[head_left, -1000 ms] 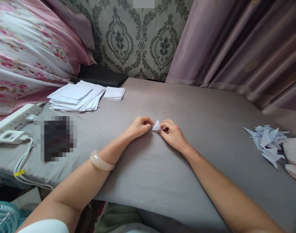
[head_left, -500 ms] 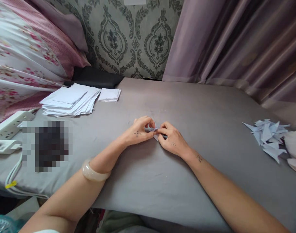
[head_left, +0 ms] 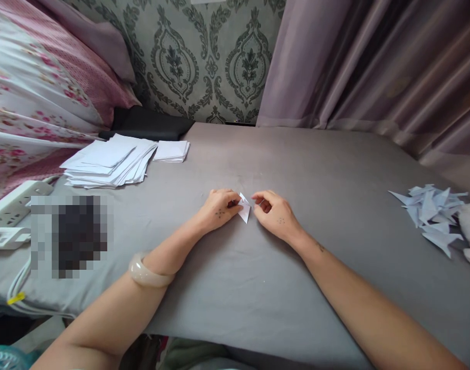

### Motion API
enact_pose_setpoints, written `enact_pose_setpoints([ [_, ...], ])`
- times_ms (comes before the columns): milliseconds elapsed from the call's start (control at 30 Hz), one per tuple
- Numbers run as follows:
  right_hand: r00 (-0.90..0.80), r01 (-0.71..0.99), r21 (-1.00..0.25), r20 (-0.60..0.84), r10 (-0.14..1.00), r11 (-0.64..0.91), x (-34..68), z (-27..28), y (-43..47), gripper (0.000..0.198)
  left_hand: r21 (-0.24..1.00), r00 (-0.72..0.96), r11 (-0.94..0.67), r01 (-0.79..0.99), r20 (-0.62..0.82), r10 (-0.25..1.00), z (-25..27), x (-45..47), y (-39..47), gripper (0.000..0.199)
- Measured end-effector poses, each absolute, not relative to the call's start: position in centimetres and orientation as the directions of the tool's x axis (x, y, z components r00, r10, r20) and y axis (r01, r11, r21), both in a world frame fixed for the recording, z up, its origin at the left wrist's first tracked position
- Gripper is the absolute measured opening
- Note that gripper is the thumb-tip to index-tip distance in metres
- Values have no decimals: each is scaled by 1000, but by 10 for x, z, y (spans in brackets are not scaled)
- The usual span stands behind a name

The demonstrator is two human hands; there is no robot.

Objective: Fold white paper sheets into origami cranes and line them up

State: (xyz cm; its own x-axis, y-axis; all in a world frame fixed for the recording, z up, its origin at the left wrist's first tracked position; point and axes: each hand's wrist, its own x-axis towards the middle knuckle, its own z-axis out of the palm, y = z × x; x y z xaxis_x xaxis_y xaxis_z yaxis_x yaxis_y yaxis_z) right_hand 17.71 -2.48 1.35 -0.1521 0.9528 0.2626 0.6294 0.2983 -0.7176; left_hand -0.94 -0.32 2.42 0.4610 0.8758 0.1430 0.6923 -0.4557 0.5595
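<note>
A small folded piece of white paper with pointed corners is pinched between the thumb and fingers of my left hand. Its tips stick out to the right and downward past my fingertips. My right hand hovers just to the right of the paper, not touching it. The right fingers are loosely curved with a gap to the thumb, and nothing shows between them. The left fingers hide part of the folds.
Stacked white paper sheets lie at the back left, beside a smaller stack of paper. Folded paper pieces are heaped at the right. A power strip with cables sits on the grey-covered surface at the left.
My right hand has let go of the folded paper and moved a little to the right. The left hand keeps hold, and more of the paper shows.
</note>
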Motion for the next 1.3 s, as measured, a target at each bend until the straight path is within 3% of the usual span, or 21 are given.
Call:
enact_pose_setpoints([
  [200, -236, 681, -666, 195, 952, 305, 175, 11, -22, 15, 511, 478, -501, 699, 188, 858, 18, -7, 0, 12],
  [367, -243, 692, -656, 182, 953, 302, 176, 13, -19, 14, 637, 448, -434, 637, 151, 881, 18, -12, 4, 11],
  [467, -245, 700, -653, 160, 956, 289, 176, 15, -19, 13, 639, 456, -436, 634, 147, 878, 17, -14, 6, 14],
  [733, -278, 774, -536, 191, 941, 337, 176, 16, -19, 17, 289, 546, -623, 727, 307, 780, 11, -11, 6, 21],
  [933, -276, 827, -466, 150, 949, 314, 175, 17, -14, 16, 455, 496, -557, 695, 258, 829, 4, -9, 16, 14],
  [1067, -253, 856, -432, 131, 959, 285, 172, 16, -13, 16, 456, 545, -599, 658, 260, 797, 5, -8, 24, 17],
  [1167, -254, 838, -462, 139, 957, 290, 173, 13, -12, 15, 432, 586, -626, 650, 239, 774, 8, -6, 29, 16],
  [1300, -280, 740, -595, 149, 948, 312, 179, 12, -9, 15, 471, 569, -616, 631, 258, 781, 9, -5, 28, 12],
])
